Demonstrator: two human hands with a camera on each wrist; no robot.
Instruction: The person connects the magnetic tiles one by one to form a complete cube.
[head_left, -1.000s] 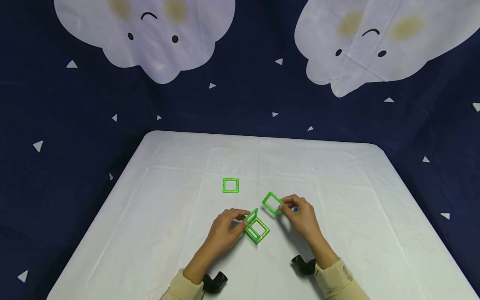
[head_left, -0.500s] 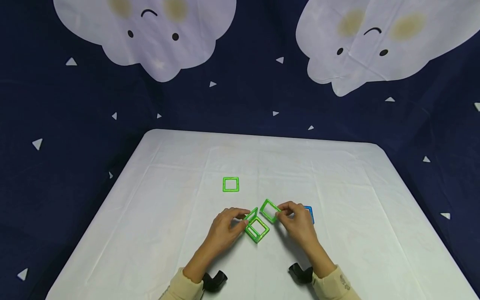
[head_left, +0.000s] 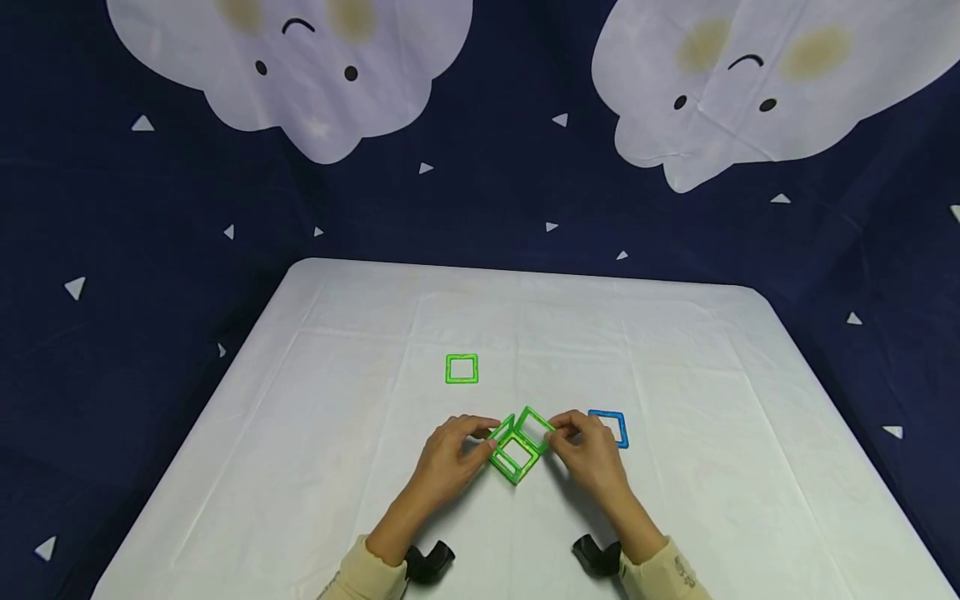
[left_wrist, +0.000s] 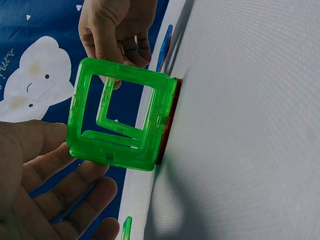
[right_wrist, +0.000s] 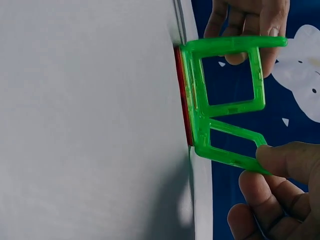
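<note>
Several square green magnetic tiles form a small open box between the hands. Its flat base tile [head_left: 528, 470] has a red layer [right_wrist: 183, 97] beneath it in the right wrist view. My left hand [head_left: 450, 454] holds a standing side tile [left_wrist: 112, 159] between thumb and finger. With thumb and fingertips, my right hand [head_left: 592, 454] pinches another green tile [right_wrist: 232, 158], which leans outward with its lower edge at the base. A further upright tile [right_wrist: 259, 75] stands between them in the right wrist view.
A single green tile [head_left: 462, 357] lies flat farther back on the white table [head_left: 337, 400]. Just behind the right hand lies a blue tile [head_left: 624, 429], partly covered by it. Black wrist camera mounts [head_left: 430, 565] sit under both wrists. A dark blue backdrop with clouds hangs behind.
My right hand has moved left and toward me, bringing its green tile to the base's edge. The blue tile has come into view behind that hand. The left hand has stayed put.
</note>
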